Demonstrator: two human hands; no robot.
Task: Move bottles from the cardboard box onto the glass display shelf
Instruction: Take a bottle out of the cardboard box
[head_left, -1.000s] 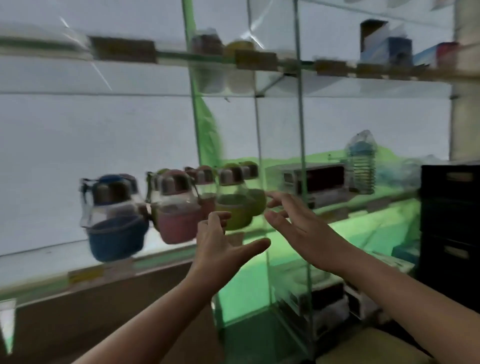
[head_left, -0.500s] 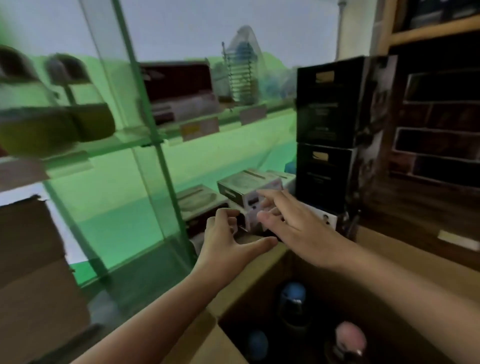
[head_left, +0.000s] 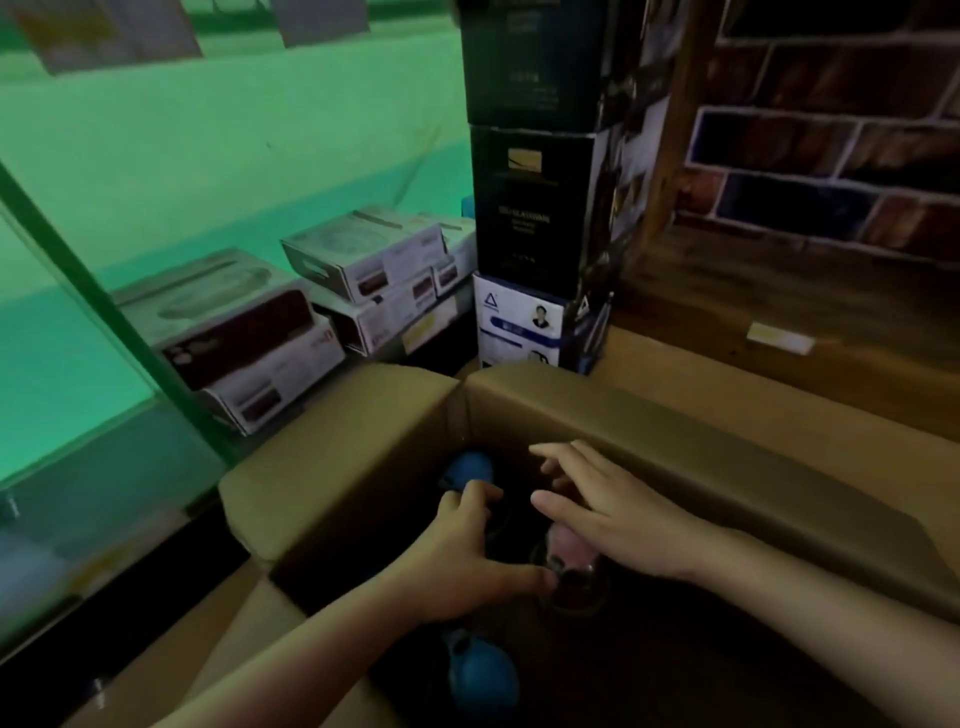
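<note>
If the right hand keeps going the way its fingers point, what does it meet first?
Probably the far inner wall of the cardboard box; the right hand points there, above the pink bottle. Depth is unclear.

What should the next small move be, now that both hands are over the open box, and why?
Probably lower the right hand onto the pink-topped bottle just beneath it and close the fingers round it. Both hands are inside the cardboard box, apparently holding nothing; the left hand hovers between the two blue-topped bottles, and the pink one lies closest.
</note>
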